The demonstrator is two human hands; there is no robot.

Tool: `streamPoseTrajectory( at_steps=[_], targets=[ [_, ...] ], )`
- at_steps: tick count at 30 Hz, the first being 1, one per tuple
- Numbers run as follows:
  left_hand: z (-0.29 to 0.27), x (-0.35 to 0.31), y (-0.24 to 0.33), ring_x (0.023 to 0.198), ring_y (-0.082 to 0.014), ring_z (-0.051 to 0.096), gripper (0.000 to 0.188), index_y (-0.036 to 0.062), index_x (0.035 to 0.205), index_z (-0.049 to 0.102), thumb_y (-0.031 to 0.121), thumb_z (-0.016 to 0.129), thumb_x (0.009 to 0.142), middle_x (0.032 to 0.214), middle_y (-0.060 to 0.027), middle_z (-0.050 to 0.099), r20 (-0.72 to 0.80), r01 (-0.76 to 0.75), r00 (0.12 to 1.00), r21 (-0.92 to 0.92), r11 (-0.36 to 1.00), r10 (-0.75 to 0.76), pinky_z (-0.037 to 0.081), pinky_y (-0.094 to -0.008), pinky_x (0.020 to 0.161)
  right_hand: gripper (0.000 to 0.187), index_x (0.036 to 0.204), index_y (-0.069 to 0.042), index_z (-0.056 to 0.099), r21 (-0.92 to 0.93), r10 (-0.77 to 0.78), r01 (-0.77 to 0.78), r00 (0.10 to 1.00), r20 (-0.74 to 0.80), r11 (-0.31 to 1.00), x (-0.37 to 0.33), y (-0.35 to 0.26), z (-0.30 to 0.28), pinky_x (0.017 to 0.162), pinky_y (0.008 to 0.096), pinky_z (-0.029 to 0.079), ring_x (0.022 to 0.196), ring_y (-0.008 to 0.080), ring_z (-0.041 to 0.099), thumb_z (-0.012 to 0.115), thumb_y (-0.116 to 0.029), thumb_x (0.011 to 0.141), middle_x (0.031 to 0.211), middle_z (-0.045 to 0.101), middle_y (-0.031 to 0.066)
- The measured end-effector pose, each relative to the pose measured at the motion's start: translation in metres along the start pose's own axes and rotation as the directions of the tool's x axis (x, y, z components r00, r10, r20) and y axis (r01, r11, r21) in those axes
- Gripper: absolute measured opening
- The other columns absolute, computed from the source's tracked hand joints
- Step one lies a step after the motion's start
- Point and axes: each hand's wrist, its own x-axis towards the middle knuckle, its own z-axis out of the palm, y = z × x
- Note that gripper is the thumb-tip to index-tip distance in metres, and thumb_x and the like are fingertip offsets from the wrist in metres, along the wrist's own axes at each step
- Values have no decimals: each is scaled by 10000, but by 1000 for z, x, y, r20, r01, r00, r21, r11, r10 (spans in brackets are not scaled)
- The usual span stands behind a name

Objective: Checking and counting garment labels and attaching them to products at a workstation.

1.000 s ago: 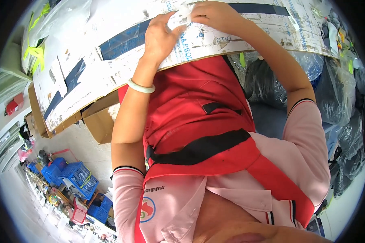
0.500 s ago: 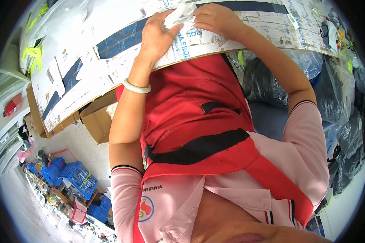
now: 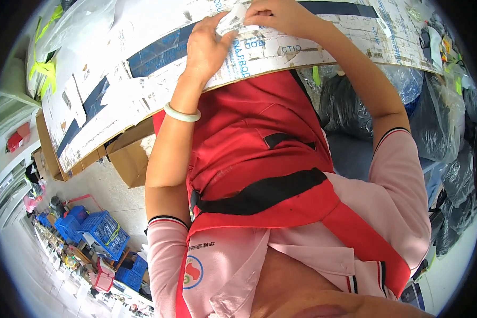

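Note:
On the white board-like work surface [image 3: 281,47], a small crumpled white piece of thin sheet [image 3: 231,21], paper or plastic, lies between my hands. My left hand [image 3: 208,46], with a pale bangle [image 3: 182,113] at its wrist, grips the near left side of this piece between thumb and fingers. From the right, my right hand [image 3: 283,18] reaches in with curled fingers, pinching the right edge of the same piece. Faint dark marks show on the piece; its far end is close to the top of the picture.
Dark tape strips [image 3: 161,52] and torn labels cover the surface. Clear plastic [image 3: 87,18] lies at its far left. Below the left edge stands an open cardboard box [image 3: 130,159]; blue crates [image 3: 105,233] are on the floor. Dark plastic bags [image 3: 344,106] crowd the right side.
My right hand has shifted slightly left and up, its fingers more curled. The white piece looks flatter and shows more of its face. My left hand stays nearly in place.

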Motion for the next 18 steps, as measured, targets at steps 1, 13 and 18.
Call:
streamPoseTrajectory(
  at_steps=[1, 13, 18],
  targets=[
    [0, 0, -1, 956, -297, 665, 544, 66, 1272, 617, 242, 802, 792, 1100, -177, 676, -1, -7, 1000, -11, 1000, 7, 517, -362, 843, 176, 876, -44, 713, 36, 41, -40, 999, -34, 999, -3, 1, 0, 699, 375, 509, 768, 316, 643, 684, -216, 851, 857, 670, 141],
    [-1, -6, 6, 1015, -273, 642, 609, 33, 1276, 609, 223, 846, 748, 1139, -167, 654, -26, 38, 999, -127, 991, -42, 508, -343, 895, 677, 1412, -95, 476, -416, -130, 68, 984, -121, 907, -29, -30, 33, 1086, 506, 317, 1330, 380, 387, 714, -301, 812, 1441, 429, 164],
    [-6, -11, 10, 1034, -275, 637, 614, 32, 1278, 607, 225, 847, 746, 1150, -159, 647, -13, 47, 999, -103, 994, -49, 506, -348, 902, 720, 1453, -134, 437, -432, -41, -35, 985, -165, 901, -27, -50, 32, 1105, 523, 295, 1370, 390, 341, 709, -353, 824, 1497, 361, 188]
  ],
)
